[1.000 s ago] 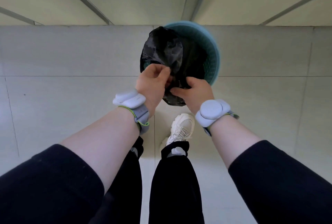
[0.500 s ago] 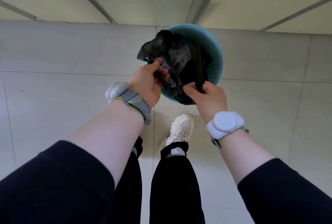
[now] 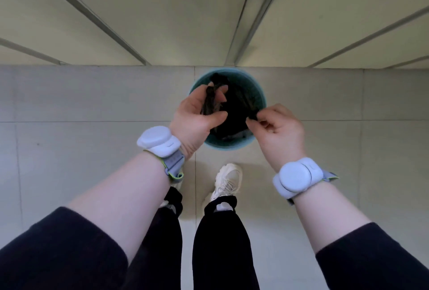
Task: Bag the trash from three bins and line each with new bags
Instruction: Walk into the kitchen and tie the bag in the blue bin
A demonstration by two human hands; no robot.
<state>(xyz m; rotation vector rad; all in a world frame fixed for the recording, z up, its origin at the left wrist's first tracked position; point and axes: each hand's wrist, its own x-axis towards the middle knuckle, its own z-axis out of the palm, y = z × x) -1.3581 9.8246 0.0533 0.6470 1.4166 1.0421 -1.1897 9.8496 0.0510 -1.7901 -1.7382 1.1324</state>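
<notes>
Tiled floor (image 3: 92, 150) and partition panels (image 3: 162, 22) suggest a restroom.

**One head-worn view, aimed steeply downward**

The scene is seen through a single wide-angle camera worn on the head, pointed forward and almost straight down. The forearms, legs and a white shoe (image 3: 228, 179) are taken in at close range; the tiled floor (image 3: 81, 103) and wall base are bent by the lens. No second view is supplied.

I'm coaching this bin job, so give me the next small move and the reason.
Probably draw the hands apart to open the black bag over the teal bin rim: the left hand grips a bunched edge, the right hand pinches another, and the bag hangs inside, not yet over the rim.
</notes>
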